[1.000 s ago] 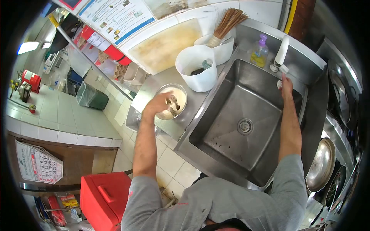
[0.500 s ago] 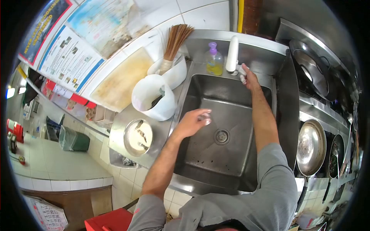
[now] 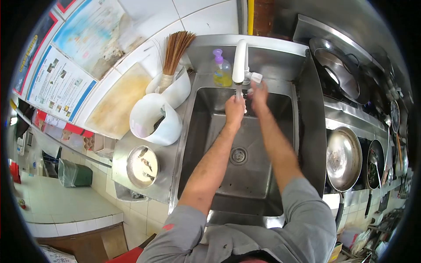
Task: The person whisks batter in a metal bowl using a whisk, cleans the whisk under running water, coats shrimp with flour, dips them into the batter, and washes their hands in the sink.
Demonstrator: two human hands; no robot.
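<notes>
Water runs from the white faucet (image 3: 240, 61) over the fingers of my left hand (image 3: 235, 110), above the steel sink (image 3: 250, 175). The finger pose of that hand is unclear under the stream. Just right of the spout, my right hand (image 3: 258, 93) is close below the white tap handle (image 3: 256, 78). It is blurred, and whether it touches the handle or holds anything cannot be made out. Left of the sink, a round bowl (image 3: 130, 168) holds pale liquid batter with several dark pieces in it.
A white tub (image 3: 151, 125) and a stick brush (image 3: 175, 52) in a white holder stand left of the sink. A soap bottle (image 3: 222, 72) stands behind the basin. At the right are a metal partition (image 3: 312, 131) and pans (image 3: 344, 158).
My left hand has gone from the batter bowl across the sink to the faucet. Water now runs from the spout. My right hand has stayed near the tap, and the view has shifted right.
</notes>
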